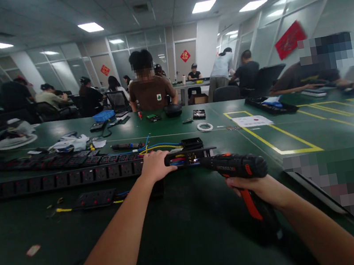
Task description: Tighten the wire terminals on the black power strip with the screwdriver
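Observation:
My right hand [256, 187] is wrapped round the grip of a black and orange cordless drill [239, 165]. The drill points left, and its tip reaches into the open end of a long black power strip [86, 177]. Coloured wires and a lit spot show inside that end. My left hand [157, 166] is closed over the strip near the open end, thumb toward me. A separate black socket piece [95, 199] with yellow and blue wires lies on the near side. Beyond the strip, a small black end box [192, 142] sits by blue and yellow wires.
On the green table [182, 248] a second row of sockets [67, 161] lies behind the strip. A dark screwdriver [127, 146], a white tape ring [205, 126] and a paper sheet [252, 121] are farther back. Several people sit or stand beyond.

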Demonstrator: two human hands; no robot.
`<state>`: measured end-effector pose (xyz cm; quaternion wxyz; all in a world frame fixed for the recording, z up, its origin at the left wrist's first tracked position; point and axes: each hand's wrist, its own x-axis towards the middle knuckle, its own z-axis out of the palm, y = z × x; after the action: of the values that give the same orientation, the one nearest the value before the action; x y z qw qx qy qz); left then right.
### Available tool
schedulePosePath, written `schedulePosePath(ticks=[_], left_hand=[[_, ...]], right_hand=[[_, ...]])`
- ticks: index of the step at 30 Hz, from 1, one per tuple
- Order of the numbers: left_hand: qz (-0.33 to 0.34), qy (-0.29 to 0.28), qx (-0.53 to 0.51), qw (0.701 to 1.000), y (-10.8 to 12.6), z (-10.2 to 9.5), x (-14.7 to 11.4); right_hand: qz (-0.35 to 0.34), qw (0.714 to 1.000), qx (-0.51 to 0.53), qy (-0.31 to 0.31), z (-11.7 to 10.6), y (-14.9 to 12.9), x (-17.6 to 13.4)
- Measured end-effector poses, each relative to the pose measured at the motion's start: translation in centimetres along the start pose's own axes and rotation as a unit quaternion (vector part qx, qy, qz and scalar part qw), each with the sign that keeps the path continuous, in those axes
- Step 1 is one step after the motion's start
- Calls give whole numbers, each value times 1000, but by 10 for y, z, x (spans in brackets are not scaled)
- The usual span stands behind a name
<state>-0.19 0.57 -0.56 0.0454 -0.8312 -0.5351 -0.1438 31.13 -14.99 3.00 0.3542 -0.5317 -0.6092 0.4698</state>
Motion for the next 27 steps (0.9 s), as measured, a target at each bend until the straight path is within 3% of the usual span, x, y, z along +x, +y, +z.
schedulePosePath(ticks=[19,27], left_hand=[[-6,-9,-1,1000,3,-4,-2],[-2,-6,5,1000,3,-5,-2]], right_hand=[[19,1000,16,0,-1,5,1],[-6,999,40,-6,-2,10,3]])
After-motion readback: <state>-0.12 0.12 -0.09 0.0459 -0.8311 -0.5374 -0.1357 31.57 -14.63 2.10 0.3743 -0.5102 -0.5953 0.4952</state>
